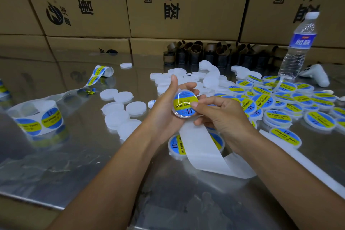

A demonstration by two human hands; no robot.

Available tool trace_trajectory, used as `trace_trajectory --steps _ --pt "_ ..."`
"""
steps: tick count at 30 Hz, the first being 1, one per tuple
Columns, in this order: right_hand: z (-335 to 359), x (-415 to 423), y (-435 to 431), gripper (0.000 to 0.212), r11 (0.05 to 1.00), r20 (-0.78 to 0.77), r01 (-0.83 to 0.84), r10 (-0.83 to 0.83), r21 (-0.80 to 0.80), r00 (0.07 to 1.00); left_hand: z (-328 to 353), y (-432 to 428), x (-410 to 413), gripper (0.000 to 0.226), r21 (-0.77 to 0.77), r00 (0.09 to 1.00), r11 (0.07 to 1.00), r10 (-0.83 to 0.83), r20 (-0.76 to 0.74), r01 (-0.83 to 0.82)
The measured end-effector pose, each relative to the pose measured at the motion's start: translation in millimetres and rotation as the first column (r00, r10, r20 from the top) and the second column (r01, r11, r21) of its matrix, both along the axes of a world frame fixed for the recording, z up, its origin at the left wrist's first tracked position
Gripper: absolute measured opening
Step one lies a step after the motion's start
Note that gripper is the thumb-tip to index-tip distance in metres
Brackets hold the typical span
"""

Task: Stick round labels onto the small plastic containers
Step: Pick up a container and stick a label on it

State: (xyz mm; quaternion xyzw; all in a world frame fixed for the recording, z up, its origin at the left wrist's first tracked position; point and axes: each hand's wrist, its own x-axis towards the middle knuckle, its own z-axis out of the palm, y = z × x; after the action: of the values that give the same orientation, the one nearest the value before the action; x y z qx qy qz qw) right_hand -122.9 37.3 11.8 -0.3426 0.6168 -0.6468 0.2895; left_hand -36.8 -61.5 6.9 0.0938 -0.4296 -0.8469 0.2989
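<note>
— So, how would that little thing handle, do you reckon?

— Lightly. Nearest us a paper strip (pixel 203 147) hangs limp from under the curled fingers of the right hand (pixel 220 115) down onto the steel table (pixel 74 164). It's thin, slick and has no stiffness, and it lies across one finished tub (pixel 174 145).

— And the one being done?

— That tub (pixel 182 115) sits in the left hand (pixel 168 102), fingers wrapped behind its rim, thumb standing straight up beside it. It's shallow round white plastic. I'd guess thin walls, next to no weight, and smooth enough to slip. Best taken by the rim, as it is now, so the flat face stays free.

— The sticker?

— The label (pixel 183 101), glossy blue and yellow, covers that face, and one right fingertip presses near its edge. It's a soft film, and I'd judge it creases or traps a bubble if rubbed carelessly.

— Beyond the fingers?

— Left of the left knuckles there are plain tubs (pixel 119 110), frosted and matte. Right of the right hand is a heap of labelled tubs (pixel 280 102). Farther left is a roll of labels (pixel 35 119). Past the fingertips there are brown rings (pixel 196 52), a clear water bottle (pixel 298 43), then cardboard boxes (pixel 186 2).
</note>
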Motion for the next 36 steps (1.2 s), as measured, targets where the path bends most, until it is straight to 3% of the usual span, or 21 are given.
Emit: trace_trajectory --steps 6,22,30,36 --pt "0.4 0.4 0.2 0.017 1.0 0.025 -0.009 0.009 -0.007 1.0 -1.8 4.1 3.3 0.026 -0.123 1.0 0.992 0.017 -0.026 -0.021" --pt "-2.9 -1.8 -2.3 0.011 0.999 0.025 0.03 -0.029 -0.021 0.999 -3.3 3.5 4.1 0.022 -0.138 0.999 0.99 0.005 -0.035 -0.01" --pt "-8.6 2.1 -5.3 0.021 0.992 -0.101 0.113 -0.119 -0.064 0.988 -3.3 5.0 3.1 0.023 -0.206 1.0 0.978 -0.006 -0.024 0.001" --pt "-9.3 3.9 -4.0 0.025 0.984 -0.315 0.149 -0.171 -0.094 0.934 -4.2 5.9 2.8 0.025 -0.256 1.0 0.967 0.002 -0.009 -0.004"
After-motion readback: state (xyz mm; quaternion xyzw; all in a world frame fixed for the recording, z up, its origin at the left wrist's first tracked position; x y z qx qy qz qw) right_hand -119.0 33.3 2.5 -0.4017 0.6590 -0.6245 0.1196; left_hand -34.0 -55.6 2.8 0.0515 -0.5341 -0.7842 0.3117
